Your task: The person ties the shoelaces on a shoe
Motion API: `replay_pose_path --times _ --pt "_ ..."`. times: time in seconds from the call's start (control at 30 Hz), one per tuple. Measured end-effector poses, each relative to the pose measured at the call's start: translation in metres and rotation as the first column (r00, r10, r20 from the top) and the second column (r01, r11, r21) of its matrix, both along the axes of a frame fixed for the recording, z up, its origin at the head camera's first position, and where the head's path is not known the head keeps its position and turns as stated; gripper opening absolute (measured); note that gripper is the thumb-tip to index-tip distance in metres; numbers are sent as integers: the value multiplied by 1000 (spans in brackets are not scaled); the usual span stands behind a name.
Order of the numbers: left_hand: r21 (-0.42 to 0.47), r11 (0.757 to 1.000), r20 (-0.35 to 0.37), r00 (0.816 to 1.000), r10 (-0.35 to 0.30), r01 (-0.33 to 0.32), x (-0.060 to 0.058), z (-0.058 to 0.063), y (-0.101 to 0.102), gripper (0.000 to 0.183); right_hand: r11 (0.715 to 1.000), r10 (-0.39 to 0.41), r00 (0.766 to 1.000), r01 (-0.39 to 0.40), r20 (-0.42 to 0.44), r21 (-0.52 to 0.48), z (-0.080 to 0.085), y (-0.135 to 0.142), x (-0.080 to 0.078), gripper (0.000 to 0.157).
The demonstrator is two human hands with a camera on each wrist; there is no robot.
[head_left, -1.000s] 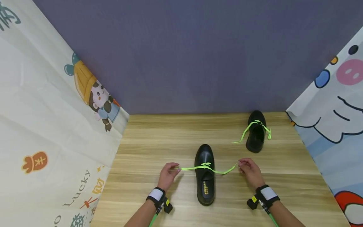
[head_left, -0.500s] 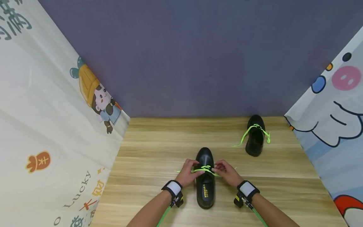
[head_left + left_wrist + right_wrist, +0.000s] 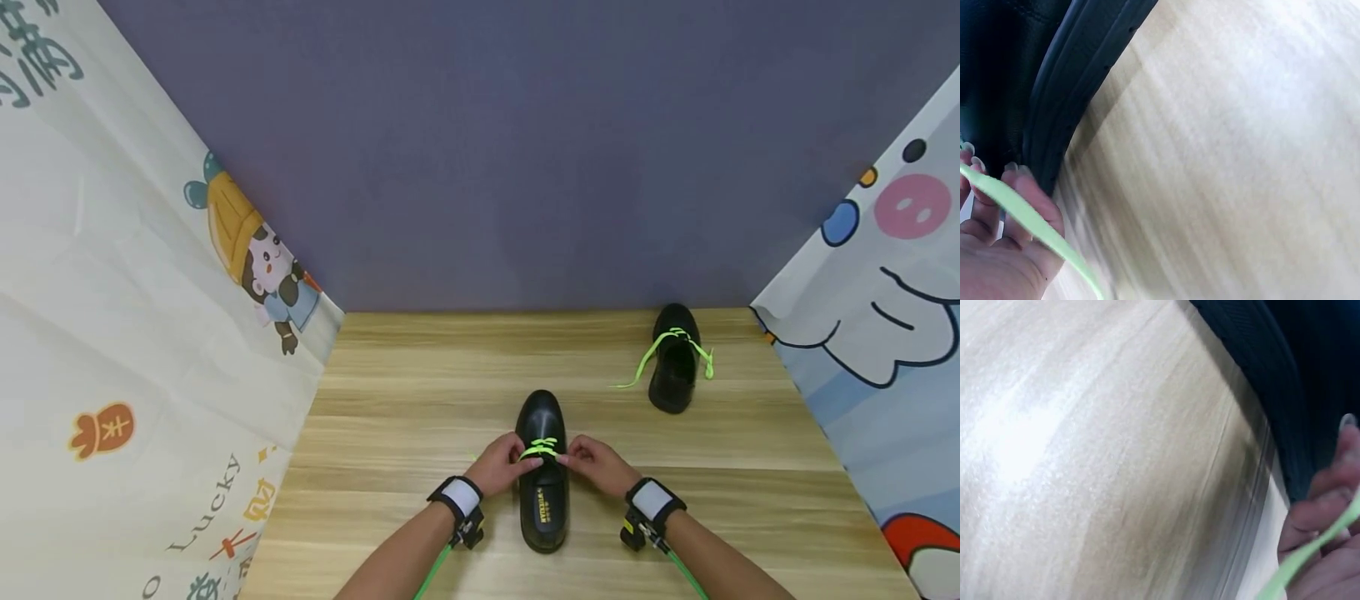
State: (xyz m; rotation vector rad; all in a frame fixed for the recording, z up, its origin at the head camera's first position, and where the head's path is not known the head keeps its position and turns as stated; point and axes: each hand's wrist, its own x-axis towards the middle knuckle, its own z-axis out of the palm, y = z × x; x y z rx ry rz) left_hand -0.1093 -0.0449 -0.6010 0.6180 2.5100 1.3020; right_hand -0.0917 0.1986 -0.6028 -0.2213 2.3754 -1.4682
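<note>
Apparently, the black lace-up dress shoe sits between left hand and right hand, heel toward the person, giving both an even reach to its neon-green lace. Each hand pinches that lace close to the shoe, probably for finer control, its tails crossing the palms. The matching shoe stands farther back on the surface, seemingly out of the way.

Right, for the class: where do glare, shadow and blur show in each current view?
Right wrist: strong white glare at left on the pale wood-grain surface, a dark shadow beside the glossy black shoe, and the neon-green lace blurred; left wrist: a softer bright patch toward the upper right, shadow along the shoe; head: fairly even light, no strong glare.
</note>
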Motion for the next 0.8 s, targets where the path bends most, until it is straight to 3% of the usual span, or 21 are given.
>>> replay_pose_path --times 0.23,0.37,0.53,0.8 --pt "-75 996 -31 998 -58 56 -3 3 -4 28 997 81 996 -81 -22 17 2 1 2 25" --pt "-101 991 -11 996 -85 83 -5 9 -9 30 994 109 991 -108 -80 21 1 6 3 27" --pt "-63 995 31 996 -79 81 -4 13 -16 32 990 132 983 -136 -124 -29 3 13 3 27" --pt "61 998 99 995 -20 14 -7 13 -22 43 991 76 995 -83 -68 -104 13 18 3 30"
